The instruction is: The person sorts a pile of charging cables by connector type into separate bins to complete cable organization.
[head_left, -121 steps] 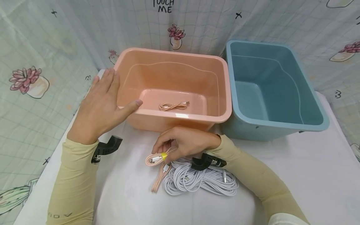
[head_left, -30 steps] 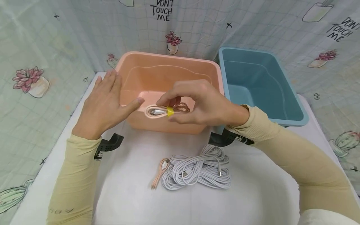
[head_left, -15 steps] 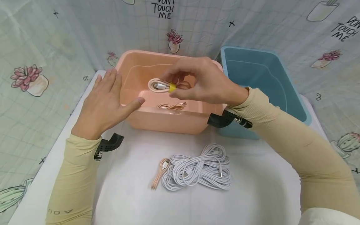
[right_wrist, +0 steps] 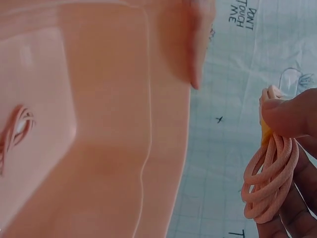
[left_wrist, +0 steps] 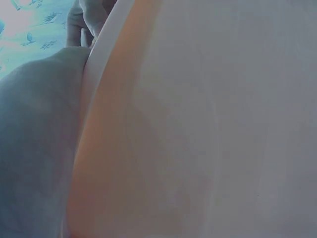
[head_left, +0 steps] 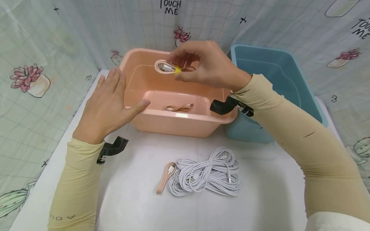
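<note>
My right hand (head_left: 206, 62) pinches a coiled pink charging cable (head_left: 165, 67) with a yellow band round it, held up over the pink bin (head_left: 179, 123). The right wrist view shows the cable's loops (right_wrist: 267, 183) hanging under the thumb, beside the bin's wall. Flat on the bin's left rim rests my left hand (head_left: 105, 107), fingers straight and thumb over the front edge. Another pink cable (head_left: 177, 107) lies on the bin's floor. On the table, a third pink cable (head_left: 166, 178) lies beside a heap of coiled white cables (head_left: 205, 175).
A blue bin (head_left: 251, 128) stands right of the pink one, partly behind my right forearm. A patterned curtain (head_left: 138, 25) hangs behind both bins and along the left side. White cloth (head_left: 138, 208) covers the table.
My right hand picked the banded pink cable up from beside the white heap and carried it up over the pink bin, still rising and moving farther back. My left hand stays on the rim.
</note>
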Motion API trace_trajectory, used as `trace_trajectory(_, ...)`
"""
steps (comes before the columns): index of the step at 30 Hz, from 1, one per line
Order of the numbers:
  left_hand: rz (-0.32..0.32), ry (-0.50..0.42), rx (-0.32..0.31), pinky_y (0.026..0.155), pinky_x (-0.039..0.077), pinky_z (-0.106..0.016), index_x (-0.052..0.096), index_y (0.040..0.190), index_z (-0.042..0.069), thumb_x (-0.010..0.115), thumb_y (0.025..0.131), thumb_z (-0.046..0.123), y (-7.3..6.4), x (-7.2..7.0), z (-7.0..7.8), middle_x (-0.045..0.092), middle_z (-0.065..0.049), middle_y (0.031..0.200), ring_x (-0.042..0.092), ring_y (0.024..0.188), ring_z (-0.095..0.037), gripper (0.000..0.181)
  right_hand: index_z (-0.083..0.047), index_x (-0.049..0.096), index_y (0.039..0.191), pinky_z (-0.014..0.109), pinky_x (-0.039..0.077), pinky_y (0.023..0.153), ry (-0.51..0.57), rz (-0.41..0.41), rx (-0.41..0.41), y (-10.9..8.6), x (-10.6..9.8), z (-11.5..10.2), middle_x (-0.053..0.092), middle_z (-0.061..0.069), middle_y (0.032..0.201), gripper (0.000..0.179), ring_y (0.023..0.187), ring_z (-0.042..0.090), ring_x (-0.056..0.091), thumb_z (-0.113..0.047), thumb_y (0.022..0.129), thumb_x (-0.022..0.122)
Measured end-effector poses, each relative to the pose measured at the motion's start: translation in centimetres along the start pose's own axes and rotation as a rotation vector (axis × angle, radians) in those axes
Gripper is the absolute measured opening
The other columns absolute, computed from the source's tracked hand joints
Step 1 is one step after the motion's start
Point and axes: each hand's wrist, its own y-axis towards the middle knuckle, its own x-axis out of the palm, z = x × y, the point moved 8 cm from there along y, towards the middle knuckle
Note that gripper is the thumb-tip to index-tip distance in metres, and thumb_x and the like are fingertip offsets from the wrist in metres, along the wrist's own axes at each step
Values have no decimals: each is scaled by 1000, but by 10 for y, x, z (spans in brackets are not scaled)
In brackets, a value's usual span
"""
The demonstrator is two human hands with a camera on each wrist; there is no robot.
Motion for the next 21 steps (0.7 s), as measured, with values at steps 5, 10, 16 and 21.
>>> trace_trajectory(5,-6,-5,-6,128,-2,-49,1,155,3,34,88,77,0,0,0,-3,-12,165,-3,156,-28,105,-15,71,114,21,53,79,-24,-9,67,9,3,12,70,-4,103,34,85,2,59,-17,81,79)
trace_trajectory(10,1,-3,1,128,-1,-50,2,155,2,34,89,76,-2,-3,1,-2,-12,164,-2,156,-28,104,-17,71,113,20,51,78,-34,-12,100,19,9,20,70,-5,102,33,84,1,59,-18,81,79)
trace_trajectory(16,10,-5,7,128,0,-50,4,155,2,36,89,75,-7,-5,3,0,-13,164,0,156,-28,104,-17,71,111,18,52,80,-15,-25,132,29,17,27,69,-6,100,32,85,2,60,-17,80,79)
trace_trajectory(21,10,-7,10,128,0,-50,5,155,2,37,89,75,-8,-6,5,0,-12,165,0,156,-27,104,-18,72,110,18,53,80,-4,-41,149,32,22,33,68,-8,98,32,85,2,60,-18,79,81)
